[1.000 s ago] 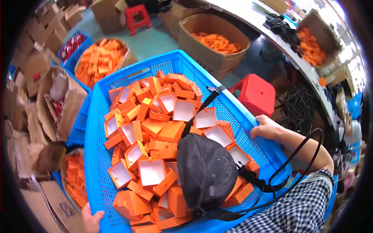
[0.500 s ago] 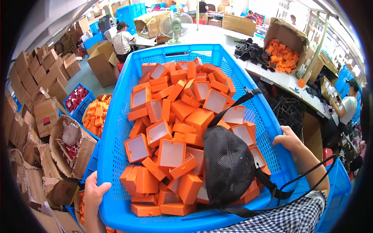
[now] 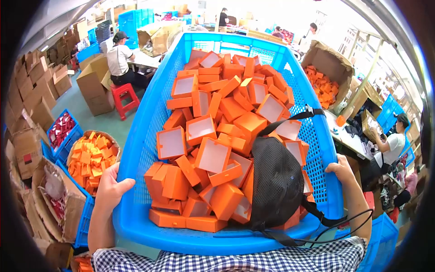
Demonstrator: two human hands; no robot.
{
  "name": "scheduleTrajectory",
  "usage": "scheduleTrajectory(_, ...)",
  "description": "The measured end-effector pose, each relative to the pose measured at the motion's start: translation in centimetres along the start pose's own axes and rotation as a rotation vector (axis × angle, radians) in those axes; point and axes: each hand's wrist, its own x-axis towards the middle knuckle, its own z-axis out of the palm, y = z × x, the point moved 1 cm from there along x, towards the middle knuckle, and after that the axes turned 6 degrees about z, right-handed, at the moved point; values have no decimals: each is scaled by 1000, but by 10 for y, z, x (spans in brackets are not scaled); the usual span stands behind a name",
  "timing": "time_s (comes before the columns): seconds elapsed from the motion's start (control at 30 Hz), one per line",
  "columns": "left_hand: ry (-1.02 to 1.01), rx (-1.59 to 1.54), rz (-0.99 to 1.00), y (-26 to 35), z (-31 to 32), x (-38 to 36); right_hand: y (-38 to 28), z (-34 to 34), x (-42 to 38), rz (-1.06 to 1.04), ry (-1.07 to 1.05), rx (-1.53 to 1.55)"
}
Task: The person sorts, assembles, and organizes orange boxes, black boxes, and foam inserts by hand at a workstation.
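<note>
A large blue plastic basket (image 3: 140,131) fills the middle of the view, heaped with small orange boxes (image 3: 213,154), many showing a whitish panel. On the heap's right side lies a black mesh pouch (image 3: 277,183) with straps and a thin black cable trailing over the near rim. My left hand (image 3: 112,185) grips the basket's left edge near the close corner, thumb on top. At the right edge, my right hand (image 3: 340,169) is closed on the rim. The near end of the basket is against my checkered clothing.
To the left stand open cardboard cartons (image 3: 95,86), a red stool (image 3: 123,100) under a seated person (image 3: 119,59), and a round container of orange pieces (image 3: 92,158). At right are a worktable (image 3: 351,140), a carton of orange boxes (image 3: 322,86) and another person (image 3: 394,140).
The surroundings have shifted in view, showing more floor and the red stool at left. The basket tilts slightly differently, still held by both hands. The fan is now mostly hidden behind the basket.
</note>
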Motion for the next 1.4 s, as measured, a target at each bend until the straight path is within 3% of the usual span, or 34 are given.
scheduleTrajectory(0.37,-166,-22,-6,-6,1,205,-26,17,119,14,85,106)
scheduleTrajectory(0.67,-201,64,28,13,20,306,-46,14,197,77,110,138)
scheduleTrajectory(0.77,-223,56,2,16,34,372,-27,1,265,60,143,86)
scheduleTrajectory(0.93,-238,6,6,0,37,435,-94,1,294,206,131,134)
scheduleTrajectory(1.07,-289,12,-103,-1,31,488,-117,-6,342,111,128,43)
scheduleTrajectory(1.13,-306,-90,-125,-13,33,510,-114,-21,381,180,180,-205)
scheduleTrajectory(1.4,-449,-92,-203,9,19,604,-176,-12,425,250,105,-49)
